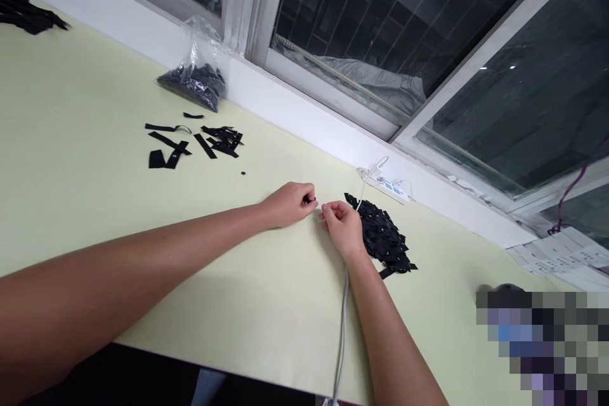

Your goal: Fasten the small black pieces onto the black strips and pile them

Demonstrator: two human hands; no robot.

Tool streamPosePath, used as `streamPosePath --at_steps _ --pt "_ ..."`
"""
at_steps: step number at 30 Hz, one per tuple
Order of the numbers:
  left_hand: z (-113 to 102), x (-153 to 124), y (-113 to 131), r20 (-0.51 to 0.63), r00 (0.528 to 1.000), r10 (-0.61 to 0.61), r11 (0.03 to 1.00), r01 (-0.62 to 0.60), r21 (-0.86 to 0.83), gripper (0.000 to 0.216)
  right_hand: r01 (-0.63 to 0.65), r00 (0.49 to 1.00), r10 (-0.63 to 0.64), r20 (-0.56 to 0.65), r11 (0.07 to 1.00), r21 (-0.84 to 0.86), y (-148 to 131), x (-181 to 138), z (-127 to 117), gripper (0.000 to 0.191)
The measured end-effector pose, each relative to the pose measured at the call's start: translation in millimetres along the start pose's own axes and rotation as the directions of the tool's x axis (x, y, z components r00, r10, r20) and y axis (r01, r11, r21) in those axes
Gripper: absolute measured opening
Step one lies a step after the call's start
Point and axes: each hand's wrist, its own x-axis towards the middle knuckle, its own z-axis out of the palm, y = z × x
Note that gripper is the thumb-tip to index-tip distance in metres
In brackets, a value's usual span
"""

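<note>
My left hand [289, 203] is closed in a pinch on a small black fabric piece [310, 200] just above the pale yellow table [95, 158]. My right hand [343, 226] is curled close beside it, fingertips almost touching the left hand's; what it holds is too small to make out. A heap of small black fabric labels [383, 238] lies directly right of my right hand. A white cable [342, 323] runs under my right wrist toward the table's near edge.
Loose black strips [195, 143] lie scattered at the left centre. A clear plastic bag of black pieces [197, 79] leans on the window ledge. More black pieces [26, 13] sit far left. A white power strip [387, 185] lies by the wall. White sheets [561, 257] are at the right.
</note>
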Motion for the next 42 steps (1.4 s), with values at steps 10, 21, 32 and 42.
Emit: streamPosePath --at_steps 10,21,32,42 --pt "1.3 -0.9 -1.3 -0.004 1.000 0.030 0.999 -0.031 -0.035 0.005 0.013 1.000 -0.013 0.012 1.000 -0.027 -0.8 -0.9 0.9 0.023" --pt "0.0 -0.5 -3.4 0.030 0.994 0.106 0.994 -0.106 -0.017 0.017 0.003 0.999 -0.002 0.035 1.000 -0.030 -2.4 -2.2 2.0 0.019" --pt "0.3 -1.8 -0.3 0.049 0.997 0.066 0.998 -0.067 0.003 0.013 0.024 0.999 -0.022 0.043 0.999 -0.043 -3.0 -3.0 1.8 0.020" --pt "-1.1 -2.1 1.9 0.042 0.997 0.071 0.997 -0.072 0.009 0.014 0.037 0.998 -0.035 0.048 0.998 -0.042 -2.3 -3.0 1.5 0.019"
